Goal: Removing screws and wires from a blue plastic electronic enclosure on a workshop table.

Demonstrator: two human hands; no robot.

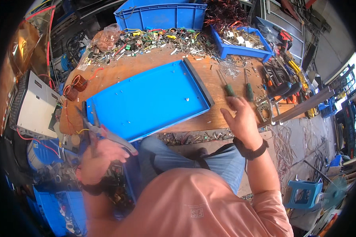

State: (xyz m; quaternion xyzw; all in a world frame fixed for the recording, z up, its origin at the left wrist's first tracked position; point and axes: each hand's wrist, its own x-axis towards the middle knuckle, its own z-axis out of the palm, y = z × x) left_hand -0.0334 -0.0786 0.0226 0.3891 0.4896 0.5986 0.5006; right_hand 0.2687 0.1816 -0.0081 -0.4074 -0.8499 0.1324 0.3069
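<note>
A pair of long-nosed pliers [114,138] is in my left hand [101,158], blurred by motion, over the near left corner of a shallow blue metal panel [146,98]. The panel lies tilted on the bench, with black strips along its two short ends and small studs on its face. My right hand [243,121] is to the right of the panel, thumb and fingers apart, holding nothing that shows. Just beyond its fingertips lie a green-handled screwdriver [229,89] and, beside it, a second green-handled screwdriver [249,91].
Loose wires and scrap [158,43] heap along the bench's far side, before a large blue crate [160,17]. A smaller blue bin [245,49] holds metal pieces. Copper coils [75,87] sit left of the panel, near a white casing [37,102]. Hand tools [281,79] crowd the right.
</note>
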